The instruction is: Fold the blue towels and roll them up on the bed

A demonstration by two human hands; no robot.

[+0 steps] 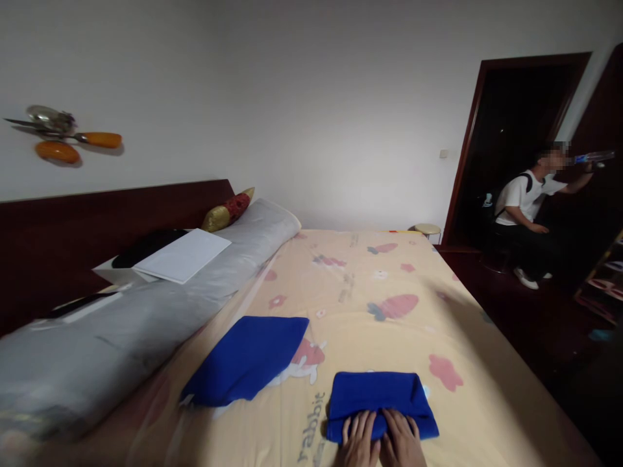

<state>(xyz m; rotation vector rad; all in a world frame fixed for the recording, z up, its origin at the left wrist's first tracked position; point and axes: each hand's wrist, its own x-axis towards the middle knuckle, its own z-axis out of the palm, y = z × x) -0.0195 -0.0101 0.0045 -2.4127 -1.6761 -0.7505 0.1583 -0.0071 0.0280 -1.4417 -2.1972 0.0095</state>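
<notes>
Blue cloth [374, 388] lies folded on the bed [350, 347], with both my hands on its near part. My left hand [360, 441] and right hand [403, 437] rest side by side, fingers partly curled over a fold; I cannot tell whether either pinches it. Apart to the left, a second cloth [249, 360] lies near the grey roll [263, 230].

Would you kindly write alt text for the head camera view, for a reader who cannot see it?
The wearer's left hand and right hand rest on a folded blue cloth on a printed cream bed sheet. A second blue cloth lies to its left; at far right, a seated person holds up a bottle.
</notes>
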